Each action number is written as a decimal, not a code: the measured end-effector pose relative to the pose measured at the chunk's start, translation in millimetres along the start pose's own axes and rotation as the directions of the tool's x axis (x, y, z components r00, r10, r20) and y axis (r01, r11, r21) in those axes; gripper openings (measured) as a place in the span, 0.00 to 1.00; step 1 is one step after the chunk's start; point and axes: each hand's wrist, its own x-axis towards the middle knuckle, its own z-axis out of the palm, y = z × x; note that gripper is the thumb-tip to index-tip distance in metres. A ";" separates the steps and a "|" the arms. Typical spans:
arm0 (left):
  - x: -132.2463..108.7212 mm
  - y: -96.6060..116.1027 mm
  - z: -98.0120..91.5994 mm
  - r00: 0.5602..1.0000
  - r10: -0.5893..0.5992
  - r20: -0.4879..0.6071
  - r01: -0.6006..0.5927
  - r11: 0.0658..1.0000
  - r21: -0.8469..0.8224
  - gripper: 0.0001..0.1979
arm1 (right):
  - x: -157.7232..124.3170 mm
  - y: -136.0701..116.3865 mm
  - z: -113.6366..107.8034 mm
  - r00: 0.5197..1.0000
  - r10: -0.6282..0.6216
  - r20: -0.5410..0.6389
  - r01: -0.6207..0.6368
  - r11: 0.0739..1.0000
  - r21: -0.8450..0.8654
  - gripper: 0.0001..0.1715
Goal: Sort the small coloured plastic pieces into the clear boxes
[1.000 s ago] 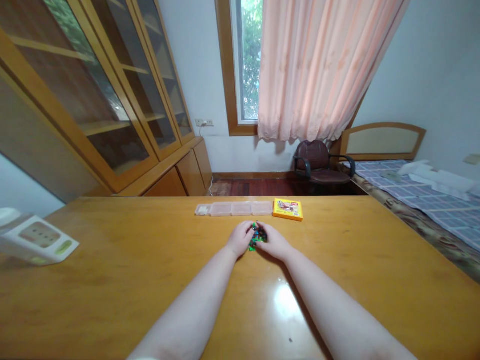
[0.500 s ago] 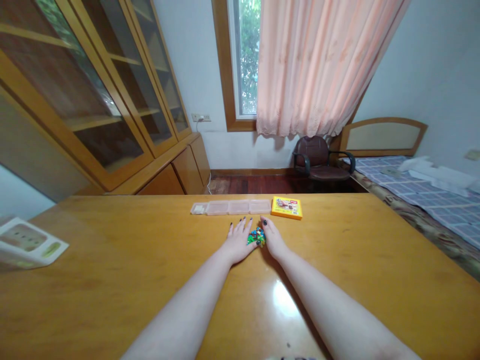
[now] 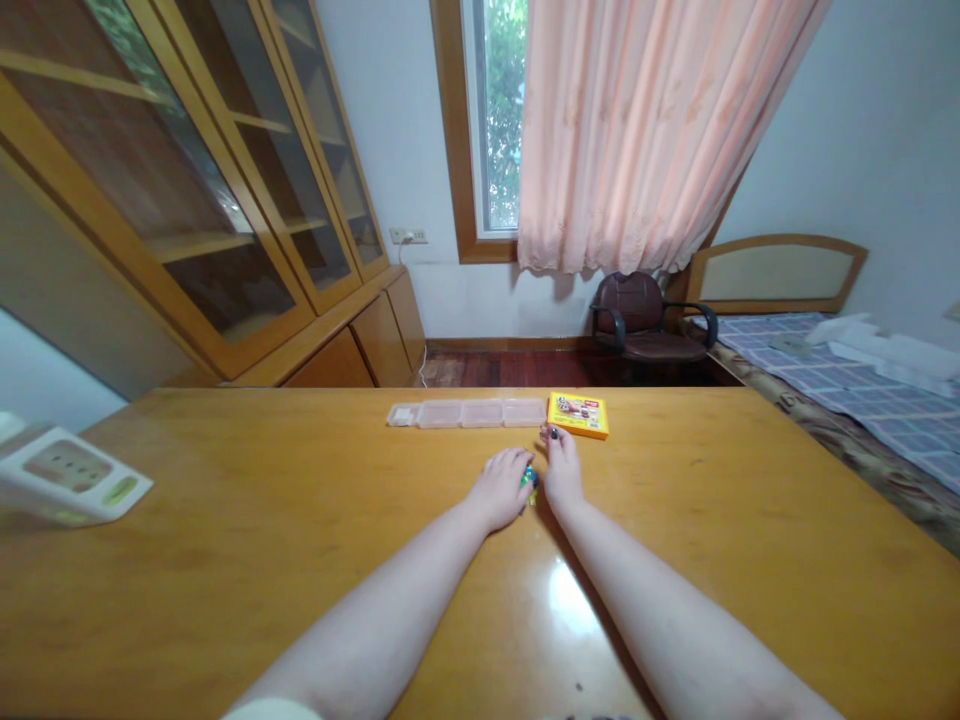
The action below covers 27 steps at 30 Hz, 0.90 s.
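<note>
Clear tray (image 3: 439, 414), yellow box (image 3: 577, 414) near table's (image 3: 240, 500) far edge, print illegible; left hand (image 3: 501, 489) cupped against pieces (image 3: 529, 479), right hand (image 3: 562, 472) half-curled; grips unclear.

The left hand (image 3: 501, 490) curls over a small colourful pile (image 3: 529, 480) on the table (image 3: 285, 470), the right hand (image 3: 562, 470) just beside it.

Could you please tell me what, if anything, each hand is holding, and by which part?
The left hand partly covers the small colourful pieces; any grip is hidden. Whether the right hand holds anything cannot be told.

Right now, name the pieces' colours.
The visible pieces show green, blue and yellow, in the head view.
</note>
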 end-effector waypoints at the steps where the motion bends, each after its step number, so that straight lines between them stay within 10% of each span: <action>1: -0.4 -0.2 -0.9 1.000 0.007 0.010 -0.007 1.000 0.004 0.23 | 2.6 0.3 -2.2 1.000 -0.024 -0.010 0.024 0.999 -0.021 0.28; 9: 3.2 1.1 -2.3 0.993 -0.018 0.118 0.013 0.999 0.045 0.38 | 15.1 0.1 -0.7 0.973 0.134 0.190 -0.127 0.991 -0.047 0.32; 21: 1.8 3.5 -4.7 0.999 0.048 0.018 -0.048 0.999 -0.009 0.13 | 15.8 -11.5 -13.4 0.994 0.066 -0.083 -0.061 0.996 0.061 0.27; 27: 2.0 6.2 -4.8 1.000 -0.029 0.001 0.029 0.996 0.086 0.08 | 0.7 0.8 -0.9 0.991 0.081 0.110 -0.076 0.996 -0.050 0.28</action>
